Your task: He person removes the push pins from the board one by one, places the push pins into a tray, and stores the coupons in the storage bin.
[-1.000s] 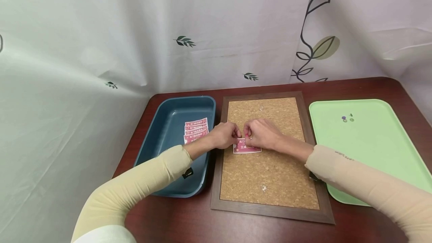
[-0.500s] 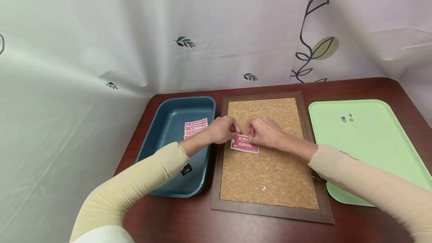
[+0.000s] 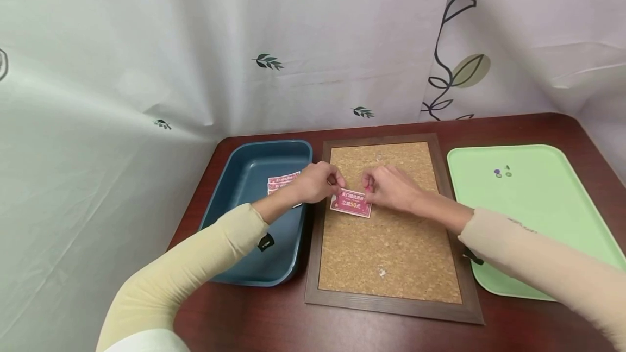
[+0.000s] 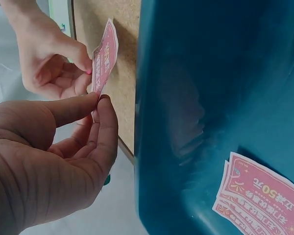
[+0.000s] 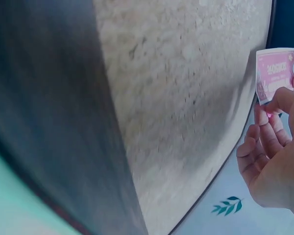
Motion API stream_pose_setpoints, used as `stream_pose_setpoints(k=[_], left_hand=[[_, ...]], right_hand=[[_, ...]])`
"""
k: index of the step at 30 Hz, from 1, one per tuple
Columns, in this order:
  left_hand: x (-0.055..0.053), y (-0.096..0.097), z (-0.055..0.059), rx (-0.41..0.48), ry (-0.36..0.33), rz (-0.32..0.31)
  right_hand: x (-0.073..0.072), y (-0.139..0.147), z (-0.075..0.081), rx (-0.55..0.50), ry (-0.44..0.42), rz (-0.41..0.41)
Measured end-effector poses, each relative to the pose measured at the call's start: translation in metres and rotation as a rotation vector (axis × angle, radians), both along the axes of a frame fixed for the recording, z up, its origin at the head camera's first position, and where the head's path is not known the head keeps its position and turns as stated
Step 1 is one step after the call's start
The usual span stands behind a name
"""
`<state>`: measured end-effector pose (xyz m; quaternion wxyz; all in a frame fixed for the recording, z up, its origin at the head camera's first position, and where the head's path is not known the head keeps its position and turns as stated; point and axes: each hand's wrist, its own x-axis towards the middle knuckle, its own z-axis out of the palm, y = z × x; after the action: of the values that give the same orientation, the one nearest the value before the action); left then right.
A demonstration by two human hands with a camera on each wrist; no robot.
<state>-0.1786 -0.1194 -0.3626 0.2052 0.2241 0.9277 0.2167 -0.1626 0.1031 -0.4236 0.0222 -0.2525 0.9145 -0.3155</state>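
Observation:
My left hand (image 3: 317, 181) pinches a pink coupon (image 3: 351, 203) by its upper left corner, between thumb and forefinger. At the coupon's right edge, my right hand (image 3: 393, 189) pinches a small pink pushpin (image 5: 269, 115), mostly hidden by the fingertips. The left wrist view has the coupon tilted and slightly bent, with the pin against its edge. Beneath both hands lies a cork board (image 3: 386, 249) with a brown wooden frame. Several more pink coupons (image 4: 264, 196) lie overlapped in a blue basin (image 4: 225, 73) to the left, partly covered by my left forearm in the head view.
Right of the board is a light green tray (image 3: 528, 205) bearing several small pushpins (image 3: 497, 172). White patches mark the cork near its top and bottom. The dark red table (image 3: 254, 314) backs onto a white curtain (image 3: 318, 86) printed with leaves.
Both hands have shifted slightly away from me, the left one leftward and the right one rightward. The coupon has gone left and away with them, and more of its printed face shows.

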Motion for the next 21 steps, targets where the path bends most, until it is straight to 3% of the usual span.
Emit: stream_pose_setpoints(k=[21], left_hand=[[-0.007, -0.036, 0.025, 0.068, 0.004, 0.102]], right_hand=[[0.004, 0.058, 0.026, 0.049, 0.082, -0.102]])
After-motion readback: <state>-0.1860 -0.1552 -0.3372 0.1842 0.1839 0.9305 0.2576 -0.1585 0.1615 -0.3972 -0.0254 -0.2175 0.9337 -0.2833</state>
